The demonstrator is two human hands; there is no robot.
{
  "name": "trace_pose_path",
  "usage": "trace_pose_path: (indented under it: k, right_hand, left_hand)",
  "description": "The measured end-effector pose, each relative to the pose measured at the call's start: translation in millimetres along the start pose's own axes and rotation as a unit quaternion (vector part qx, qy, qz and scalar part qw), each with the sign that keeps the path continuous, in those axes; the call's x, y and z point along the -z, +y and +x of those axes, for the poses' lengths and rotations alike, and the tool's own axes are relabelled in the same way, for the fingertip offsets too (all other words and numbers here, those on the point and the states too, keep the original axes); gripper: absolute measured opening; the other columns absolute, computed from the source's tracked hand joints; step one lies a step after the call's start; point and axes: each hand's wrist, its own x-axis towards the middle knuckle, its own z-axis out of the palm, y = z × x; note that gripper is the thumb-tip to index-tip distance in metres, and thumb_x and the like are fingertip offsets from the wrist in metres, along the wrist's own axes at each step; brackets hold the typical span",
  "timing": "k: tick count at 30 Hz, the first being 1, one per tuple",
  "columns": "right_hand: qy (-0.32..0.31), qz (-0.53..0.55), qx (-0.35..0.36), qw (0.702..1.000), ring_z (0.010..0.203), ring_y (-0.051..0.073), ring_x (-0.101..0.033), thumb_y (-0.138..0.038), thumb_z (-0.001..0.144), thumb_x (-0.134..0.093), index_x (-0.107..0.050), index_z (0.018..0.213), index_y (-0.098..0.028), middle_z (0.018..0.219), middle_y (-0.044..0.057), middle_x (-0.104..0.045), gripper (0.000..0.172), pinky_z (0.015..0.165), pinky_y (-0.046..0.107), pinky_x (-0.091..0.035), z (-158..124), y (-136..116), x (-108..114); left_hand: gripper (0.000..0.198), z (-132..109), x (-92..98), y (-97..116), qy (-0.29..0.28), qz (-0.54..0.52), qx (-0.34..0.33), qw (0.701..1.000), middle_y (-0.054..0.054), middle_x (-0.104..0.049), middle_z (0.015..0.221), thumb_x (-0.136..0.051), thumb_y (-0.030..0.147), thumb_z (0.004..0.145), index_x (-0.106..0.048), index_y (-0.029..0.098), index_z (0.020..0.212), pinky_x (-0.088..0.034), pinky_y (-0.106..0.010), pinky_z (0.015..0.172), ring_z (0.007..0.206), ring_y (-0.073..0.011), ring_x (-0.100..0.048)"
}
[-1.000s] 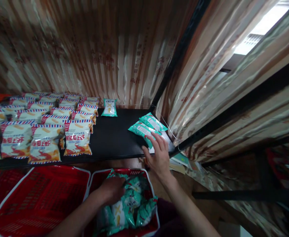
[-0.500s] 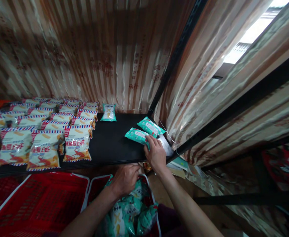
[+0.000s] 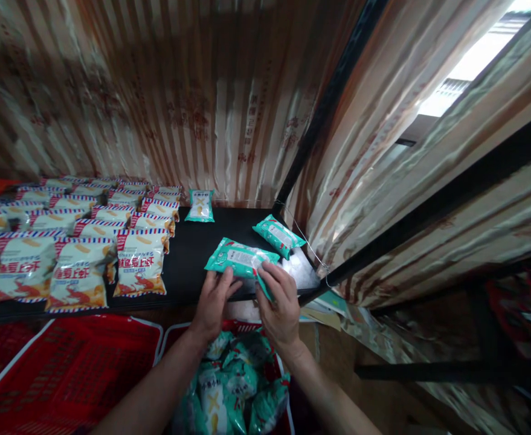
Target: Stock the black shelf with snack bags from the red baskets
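Observation:
Both of my hands hold one teal snack packet point(image 3: 240, 258) above the front edge of the black shelf point(image 3: 193, 254). My left hand point(image 3: 214, 300) grips its left lower edge, fingers curled under it. My right hand point(image 3: 279, 302) pinches its right end. A second teal packet point(image 3: 278, 234) lies on the shelf just behind, near the right corner. A third teal packet point(image 3: 200, 205) stands at the back against the wall. Below my hands a red basket point(image 3: 240, 386) holds several more teal packets.
Rows of red, white and blue shrimp-cracker bags point(image 3: 79, 241) fill the left part of the shelf. A second red basket point(image 3: 66, 374) sits at lower left. A striped curtain point(image 3: 165, 96) backs the shelf. A black frame post point(image 3: 319, 115) bounds it on the right.
My left hand rose out of the basket and joined my right hand on the teal packet, which came off the shelf and shifted left toward the front edge.

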Motion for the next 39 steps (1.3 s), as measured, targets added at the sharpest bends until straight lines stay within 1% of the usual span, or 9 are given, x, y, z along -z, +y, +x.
trace_pose_path:
  k: [8,15,19,23,26,28,31,36,39]
  right_hand:
    - [-0.127,0.001,0.054,0.990,0.125,0.027,-0.044,-0.004,0.082,-0.048,-0.048,0.129,-0.022,0.127,0.012,-0.053,0.051,0.099,0.050,-0.045,-31,-12,-3]
    - [-0.150,0.046,0.039,0.987,0.120,0.026,-0.048,-0.003,0.081,-0.046,-0.054,0.121,-0.026,0.125,0.010,-0.054,0.046,0.096,0.049,-0.046,-29,-18,2]
    - [-0.110,0.069,-0.022,0.991,0.112,0.025,-0.052,-0.008,0.082,-0.049,-0.055,0.113,-0.023,0.116,0.010,-0.058,0.035,0.094,0.049,-0.045,-19,-20,8]
    - [-0.085,0.070,-0.144,0.983,0.117,0.026,-0.049,-0.022,0.085,-0.052,-0.051,0.117,-0.021,0.121,0.013,-0.054,0.032,0.098,0.048,-0.042,-11,-16,8]
    - [-0.138,0.111,-0.237,0.955,0.110,0.025,-0.055,-0.033,0.086,-0.053,-0.050,0.121,-0.019,0.120,0.012,-0.057,0.038,0.091,0.041,-0.047,-11,-14,7]
    - [-0.183,0.168,-0.310,0.918,0.088,0.021,-0.063,-0.039,0.086,-0.052,-0.050,0.123,-0.019,0.104,0.008,-0.065,0.042,0.075,0.034,-0.053,-14,-13,6]
    - [-0.220,0.253,-0.387,0.859,0.061,0.016,-0.062,-0.043,0.086,-0.053,-0.053,0.121,-0.019,0.076,0.001,-0.067,0.042,0.057,0.028,-0.051,-17,-13,5]
    - [-0.203,0.325,-0.440,0.812,0.058,0.016,-0.062,-0.048,0.080,-0.060,-0.061,0.107,-0.018,0.072,0.000,-0.067,0.040,0.054,0.027,-0.050,-16,-12,2]
    - [-0.165,0.360,-0.479,0.783,0.057,0.016,-0.062,-0.049,0.076,-0.064,-0.061,0.109,-0.019,0.076,-0.001,-0.068,0.044,0.054,0.028,-0.051,-13,-13,0]
  left_hand:
    - [0.027,16,14.5,12,0.065,-0.077,0.021,0.995,0.003,-0.068,0.079,-0.072,0.034,0.070,-0.057,0.020,0.088,-0.049,-0.020,0.059,0.066,-0.0103,-0.064]
    - [0.033,19,11.3,25,0.073,-0.041,0.005,0.997,0.006,-0.065,0.073,-0.075,0.037,0.065,-0.057,0.019,0.086,-0.046,-0.020,0.060,0.061,-0.0088,-0.060]
    - [0.036,18,10.0,28,0.090,0.002,-0.003,0.996,0.005,-0.062,0.071,-0.076,0.038,0.062,-0.058,0.018,0.087,-0.043,-0.019,0.054,0.059,-0.0086,-0.057]
    - [0.034,15,12.4,25,0.059,0.051,-0.009,0.997,0.002,-0.064,0.078,-0.073,0.039,0.067,-0.060,0.017,0.089,-0.046,-0.020,0.061,0.067,-0.0102,-0.058]
    - [0.030,12,14.0,21,0.039,0.061,-0.002,0.997,0.002,-0.064,0.081,-0.070,0.039,0.071,-0.060,0.018,0.090,-0.047,-0.022,0.066,0.070,-0.0110,-0.059]
    - [0.030,10,14.0,20,0.042,0.061,0.004,0.997,0.003,-0.064,0.079,-0.070,0.039,0.071,-0.060,0.019,0.090,-0.046,-0.022,0.064,0.068,-0.0109,-0.058]
    - [0.032,6,13.3,22,0.055,0.059,0.006,0.997,0.002,-0.065,0.080,-0.071,0.041,0.070,-0.061,0.018,0.090,-0.046,-0.023,0.066,0.069,-0.0124,-0.060]
    - [0.040,-9,13.6,24,0.016,0.044,0.034,0.998,-0.003,-0.068,0.091,-0.069,0.043,0.073,-0.059,0.019,0.104,-0.048,-0.029,0.077,0.080,-0.0173,-0.064]
    - [0.062,-18,12.8,22,-0.009,0.041,0.050,0.998,-0.004,-0.068,0.104,-0.072,0.037,0.070,-0.047,0.024,0.126,-0.048,-0.034,0.085,0.094,-0.0213,-0.064]
